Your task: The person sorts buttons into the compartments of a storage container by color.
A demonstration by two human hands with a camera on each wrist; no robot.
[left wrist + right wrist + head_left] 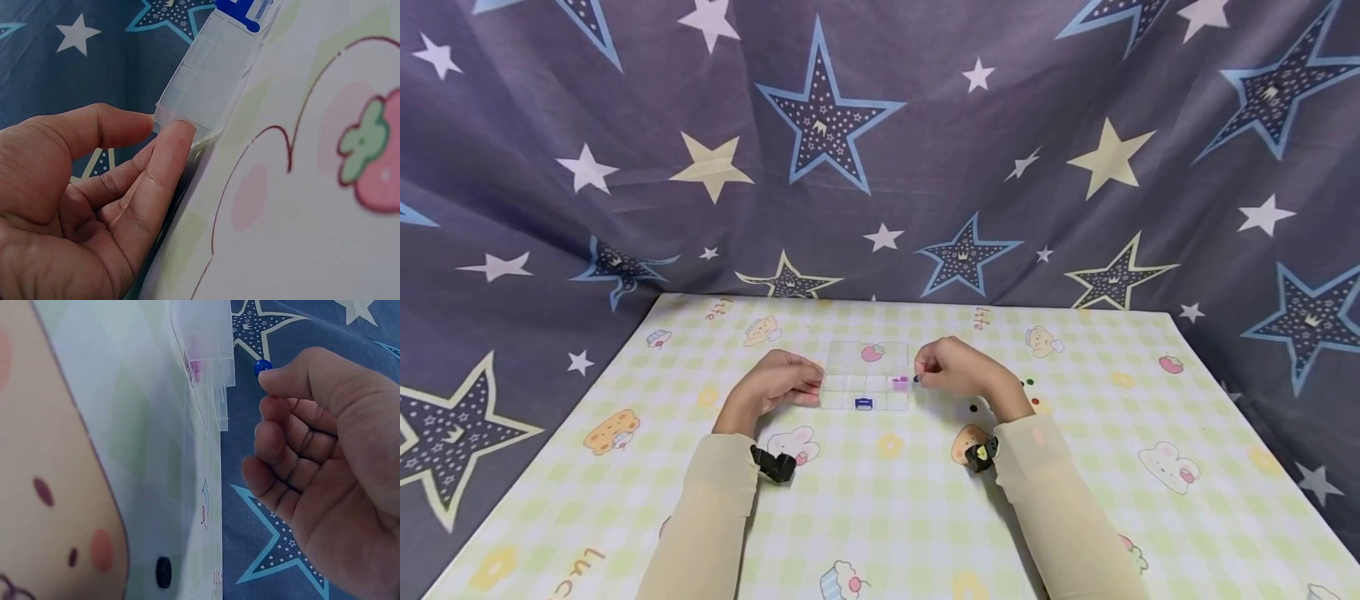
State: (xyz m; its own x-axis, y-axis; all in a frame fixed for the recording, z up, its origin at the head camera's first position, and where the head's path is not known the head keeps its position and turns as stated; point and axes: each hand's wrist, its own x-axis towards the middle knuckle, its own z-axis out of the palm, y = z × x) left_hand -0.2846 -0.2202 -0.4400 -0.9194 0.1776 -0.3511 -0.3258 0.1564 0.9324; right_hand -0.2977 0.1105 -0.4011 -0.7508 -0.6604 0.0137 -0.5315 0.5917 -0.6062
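A clear plastic compartment box (835, 398) lies on the table with its lid (846, 354) raised at the back. Purple beads (900, 382) sit in a back compartment at its right end, and a blue latch (864, 403) marks the front. My left hand (778, 383) pinches the box's left end, with thumb and finger at the corner in the left wrist view. Just off the right end, my right hand (958, 368) holds a shiny blue bead (262, 366) between thumb and index finger. Its other fingers are curled beneath, holding nothing visible.
Several loose beads lie near the right wrist, among them a green bead (1030, 382), a red bead (1035, 401) and a dark bead (973, 408). A patterned cloth (880, 533) covers the table. Behind it hangs a star-printed curtain (925, 167).
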